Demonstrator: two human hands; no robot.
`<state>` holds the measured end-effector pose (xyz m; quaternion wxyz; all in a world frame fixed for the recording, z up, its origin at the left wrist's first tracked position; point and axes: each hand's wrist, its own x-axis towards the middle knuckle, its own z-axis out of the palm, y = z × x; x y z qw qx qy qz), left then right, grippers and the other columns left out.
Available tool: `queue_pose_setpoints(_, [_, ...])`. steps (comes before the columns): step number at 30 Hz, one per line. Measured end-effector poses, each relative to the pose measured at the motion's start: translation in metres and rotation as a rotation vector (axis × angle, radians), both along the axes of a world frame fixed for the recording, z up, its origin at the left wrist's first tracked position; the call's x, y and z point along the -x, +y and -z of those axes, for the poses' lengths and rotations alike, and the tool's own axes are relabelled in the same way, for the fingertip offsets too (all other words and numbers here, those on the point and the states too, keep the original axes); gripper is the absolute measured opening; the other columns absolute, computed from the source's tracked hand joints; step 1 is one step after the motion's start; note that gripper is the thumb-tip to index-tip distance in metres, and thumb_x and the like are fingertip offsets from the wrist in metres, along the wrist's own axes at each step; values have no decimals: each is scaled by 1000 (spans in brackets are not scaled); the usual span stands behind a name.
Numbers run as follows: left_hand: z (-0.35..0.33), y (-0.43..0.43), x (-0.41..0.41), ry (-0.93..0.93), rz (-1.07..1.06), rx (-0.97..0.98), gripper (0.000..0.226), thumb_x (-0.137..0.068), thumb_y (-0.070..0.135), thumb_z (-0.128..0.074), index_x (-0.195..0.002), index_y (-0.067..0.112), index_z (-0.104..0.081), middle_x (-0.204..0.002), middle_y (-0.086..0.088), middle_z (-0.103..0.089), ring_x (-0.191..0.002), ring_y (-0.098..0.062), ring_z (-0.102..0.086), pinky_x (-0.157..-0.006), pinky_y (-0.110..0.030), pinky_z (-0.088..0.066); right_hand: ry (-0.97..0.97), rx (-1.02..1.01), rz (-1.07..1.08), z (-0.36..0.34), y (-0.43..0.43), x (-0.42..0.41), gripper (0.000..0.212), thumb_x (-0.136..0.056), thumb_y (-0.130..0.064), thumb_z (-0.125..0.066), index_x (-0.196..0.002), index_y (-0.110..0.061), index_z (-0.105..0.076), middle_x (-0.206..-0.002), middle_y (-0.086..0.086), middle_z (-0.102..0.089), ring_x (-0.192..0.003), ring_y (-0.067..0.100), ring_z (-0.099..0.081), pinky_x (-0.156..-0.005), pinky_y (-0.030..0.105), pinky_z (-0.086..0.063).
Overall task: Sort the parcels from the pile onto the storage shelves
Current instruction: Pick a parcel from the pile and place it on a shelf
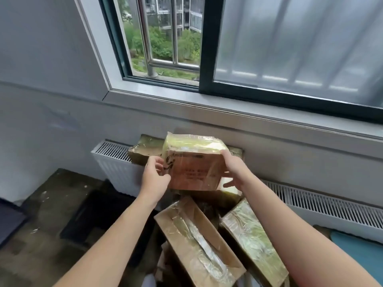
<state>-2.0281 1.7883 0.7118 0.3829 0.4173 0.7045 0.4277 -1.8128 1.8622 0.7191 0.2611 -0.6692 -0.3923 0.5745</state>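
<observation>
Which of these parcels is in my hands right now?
The brown parcel with reddish print on its front, gripped by the left hand and right hand; the other parcels lie below and behind it, in neither hand.

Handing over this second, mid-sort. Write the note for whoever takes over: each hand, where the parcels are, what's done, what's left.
Left hand: grip on the left edge of the taped parcel.
Right hand: grip on its right edge, so the parcel is held up over the pile.
Pile: at least three more taped cardboard parcels, below the hands and against the radiator under the window.
Done: one parcel picked up. How many are already shelved cannot be told.
Left: carry this one to the storage shelves, which are not in view, then sort the rest.
</observation>
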Motion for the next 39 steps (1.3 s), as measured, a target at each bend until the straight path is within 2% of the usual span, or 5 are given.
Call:
queue_pose_setpoints(7, [-19, -40, -9, -370, -129, 95, 35, -97, 15, -40, -131, 20, -49, -117, -6, -59, -110, -24, -57, -95, -50, -49, 111, -168, -42, 3, -21, 1, 11, -87, -19, -47, -86, -10, -53, -80, 4, -56, -75, 16, -51, -80, 38, -47])
queue_pose_setpoints(15, [-40, -68, 10, -666, -258, 219, 61, -91, 71, -39, -109, 18, -64, -103, -12, -69, -94, -28, -64, -79, -52, -54, 181, -379, -160, 2, -39, 23, 50, -76, 11, -42, -113, -22, -49, -102, 7, -67, -97, 23, -62, -75, 37, -53])
queue_pose_setpoints(25, [-28, -100, 59, -648, -386, 80, 80, -62, 37, -78, -131, 11, -47, -124, -16, -62, -102, -30, -68, -65, -50, -58, 386, -226, -310, -29, -60, 65, 24, -88, -43, -48, -97, -24, -60, -89, -2, -64, -77, 14, -55, -69, 31, -44])
queue_pose_setpoints(28, [-30, -109, 66, -618, -404, 59, 55, -85, 22, -71, -126, 14, -36, -117, -13, -59, -97, -25, -65, -76, -51, -57, 314, -270, -388, -29, -63, 80, 56, -87, -67, -47, -120, -24, -58, -115, 0, -67, -96, 14, -63, -86, 36, -49])
queue_pose_setpoints(39, [-39, -139, 127, -342, -337, -37, 89, -78, 27, -81, -149, 25, -28, -127, -3, -50, -113, -18, -53, -95, -35, -42, 138, -459, -500, -61, -90, 126, 53, -70, -44, -64, -117, -24, -52, -98, -2, -68, -74, 9, -66, -62, 28, -49])
